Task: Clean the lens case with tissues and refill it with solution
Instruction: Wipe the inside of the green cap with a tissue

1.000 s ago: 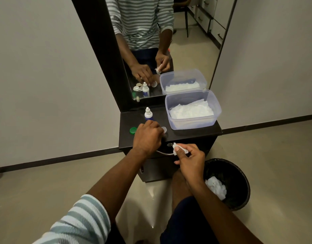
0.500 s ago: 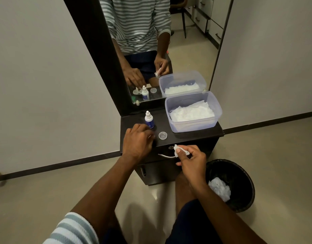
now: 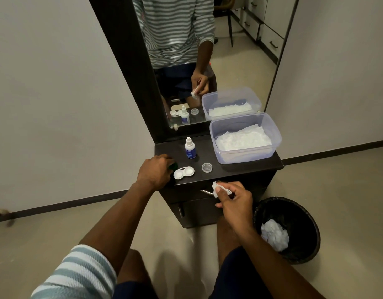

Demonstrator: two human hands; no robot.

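Wiping step: cap cleaning, refill not yet begun.
Left hand (image 3: 154, 172) curled over green cap (image 3: 172, 166) at cabinet top's (image 3: 240, 169) front left; grip unclear. Right hand (image 3: 234, 200) pinching tissue (image 3: 216, 187). Open lens case (image 3: 183, 172) near front edge, solution bottle (image 3: 189, 148) behind. Next, probably: wipe cap with tissue.

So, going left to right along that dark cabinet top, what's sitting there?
Left hand on a green cap → white lens case → solution bottle → clear cap → tissue box.

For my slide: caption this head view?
Left hand reaches a green cap; right hand pinches tissue near lens case.
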